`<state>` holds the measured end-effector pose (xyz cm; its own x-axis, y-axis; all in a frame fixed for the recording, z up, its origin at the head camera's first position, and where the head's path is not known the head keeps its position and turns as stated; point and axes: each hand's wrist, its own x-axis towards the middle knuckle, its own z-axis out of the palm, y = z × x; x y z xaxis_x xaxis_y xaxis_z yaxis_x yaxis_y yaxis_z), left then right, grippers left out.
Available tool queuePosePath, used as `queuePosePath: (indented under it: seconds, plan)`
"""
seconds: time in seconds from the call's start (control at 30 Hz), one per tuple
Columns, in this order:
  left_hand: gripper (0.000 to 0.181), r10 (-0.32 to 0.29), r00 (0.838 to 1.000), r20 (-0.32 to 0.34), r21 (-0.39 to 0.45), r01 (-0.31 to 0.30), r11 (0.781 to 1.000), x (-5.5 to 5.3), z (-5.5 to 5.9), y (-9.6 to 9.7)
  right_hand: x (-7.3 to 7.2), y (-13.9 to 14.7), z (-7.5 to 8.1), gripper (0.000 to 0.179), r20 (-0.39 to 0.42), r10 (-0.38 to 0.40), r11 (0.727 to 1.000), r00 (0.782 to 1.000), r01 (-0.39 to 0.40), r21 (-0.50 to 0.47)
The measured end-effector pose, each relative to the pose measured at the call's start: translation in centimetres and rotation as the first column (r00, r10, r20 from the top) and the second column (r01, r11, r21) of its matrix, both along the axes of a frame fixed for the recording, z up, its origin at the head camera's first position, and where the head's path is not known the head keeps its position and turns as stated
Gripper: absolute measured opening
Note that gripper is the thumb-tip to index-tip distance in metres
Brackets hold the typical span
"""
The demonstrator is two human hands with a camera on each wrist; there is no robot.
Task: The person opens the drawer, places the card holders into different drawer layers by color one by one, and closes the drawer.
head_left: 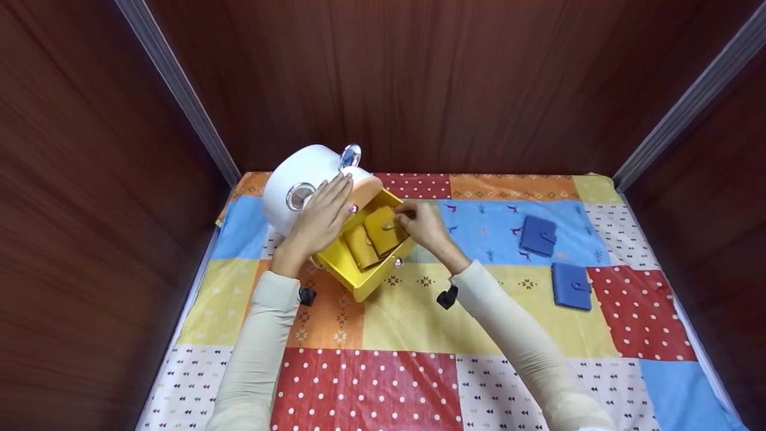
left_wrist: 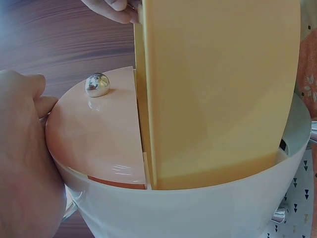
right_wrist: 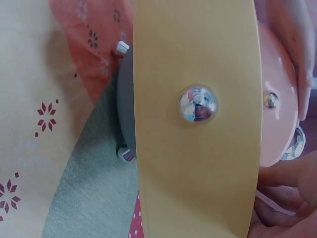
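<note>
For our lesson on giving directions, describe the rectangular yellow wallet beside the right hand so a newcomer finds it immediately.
Find the glossy white rounded case, then its pulled-out yellow drawer. Inside is the rectangular yellow snap wallet; unlike the other yellow wallet to its left, it sits beside the right hand.

White drum-shaped cabinet point(head_left: 293, 167) far left on patchwork-covered bench point(head_left: 413, 317). Yellow curved-front drawer point(head_left: 377, 281) out toward near right, two yellow rectangular snap wallets point(head_left: 362, 246) inside. Two blue rectangular snap wallets point(head_left: 537, 234) on right, nearer one slightly further right.
</note>
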<state>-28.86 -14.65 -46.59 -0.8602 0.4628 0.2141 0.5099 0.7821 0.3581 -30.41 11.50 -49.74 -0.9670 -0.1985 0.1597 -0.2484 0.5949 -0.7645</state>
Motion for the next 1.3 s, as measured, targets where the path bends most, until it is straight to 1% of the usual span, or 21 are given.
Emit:
queuePosePath:
  seconds: [0.17, 0.43, 0.67, 0.97, 1.1, 1.2, 1.3]
  plan:
    - [0.058, 0.001, 1.000, -0.007, 0.001, -0.001, 1.000, 0.0, 0.0, 0.0, 0.1, 0.5, 0.2, 0.018, -0.002, -0.009, 1.000, 1.000, 0.009, -0.027]
    - [0.058, 0.003, 1.000, -0.025, -0.009, -0.003, 1.000, 0.0, -0.1, 0.0, 0.2, 0.8, 0.3, 0.018, -0.017, -0.032, 0.999, 0.999, 0.032, -0.006]
    - [0.058, -0.003, 1.000, -0.011, -0.010, 0.003, 1.000, 0.0, -0.2, 0.0, 0.6, 1.2, 0.2, 0.016, -0.007, -0.056, 0.998, 0.998, 0.056, -0.033]
    - [0.058, -0.005, 1.000, -0.003, -0.010, 0.005, 1.000, 0.0, 0.0, 0.0, 1.5, 2.6, 0.2, 0.018, -0.001, -0.040, 0.995, 0.999, 0.040, -0.087]
    - [0.058, -0.008, 1.000, 0.005, -0.009, 0.008, 1.000, 0.0, 0.0, -0.1, 1.9, 3.3, -0.1, 0.020, 0.019, -0.041, 0.991, 0.999, 0.043, -0.127]
    - [0.058, -0.007, 1.000, 0.012, -0.009, 0.007, 1.000, 0.0, 0.1, -0.2, 2.1, 3.8, -0.5, 0.021, 0.032, -0.029, 0.984, 0.999, 0.034, -0.177]
    - [0.058, -0.008, 1.000, 0.023, 0.001, 0.008, 1.000, 0.0, 0.1, -0.2, 2.4, 4.3, -0.9, 0.024, 0.045, -0.012, 0.980, 0.999, 0.021, -0.197]
